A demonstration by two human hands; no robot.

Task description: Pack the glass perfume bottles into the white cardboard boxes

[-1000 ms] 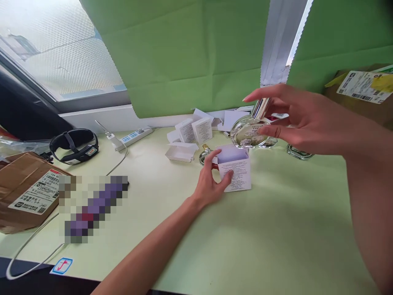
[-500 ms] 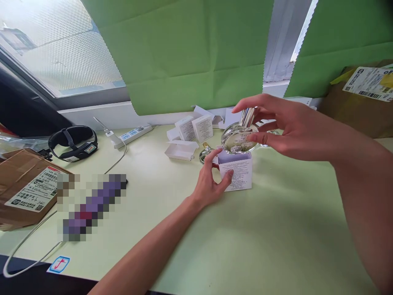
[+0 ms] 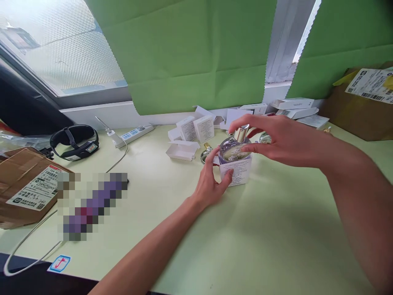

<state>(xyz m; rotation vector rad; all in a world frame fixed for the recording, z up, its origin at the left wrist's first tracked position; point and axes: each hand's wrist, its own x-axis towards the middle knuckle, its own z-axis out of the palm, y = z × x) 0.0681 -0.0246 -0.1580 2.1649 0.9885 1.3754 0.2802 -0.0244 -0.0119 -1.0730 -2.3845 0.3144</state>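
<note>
A white printed box [image 3: 238, 172] stands open-topped on the table, and my left hand [image 3: 211, 180] grips its left side between thumb and fingers. Over its opening, my right hand [image 3: 270, 139] holds a clear glass perfume bottle [image 3: 229, 150] with a silver cap, fingers closed around the bottle's side and cap. The bottle's lower edge sits at the mouth of the box; how far it reaches inside is hidden. Just behind my left fingers lies another perfume bottle [image 3: 206, 154] with a gold top. A further glass bottle [image 3: 264, 138] shows partly behind my right hand.
Several small white boxes [image 3: 204, 129] stand at the back, with an open white carton [image 3: 182, 150] before them. Flat white boxes [image 3: 296, 108] are stacked back right, near a brown parcel [image 3: 350, 110]. At left are a power strip [image 3: 135, 134], a black headband [image 3: 73, 143] and another cardboard box [image 3: 27, 184].
My right hand has lowered the perfume bottle and shifted it slightly left, onto the box's opening. My left hand keeps its hold on the box. The view has shifted slightly.
</note>
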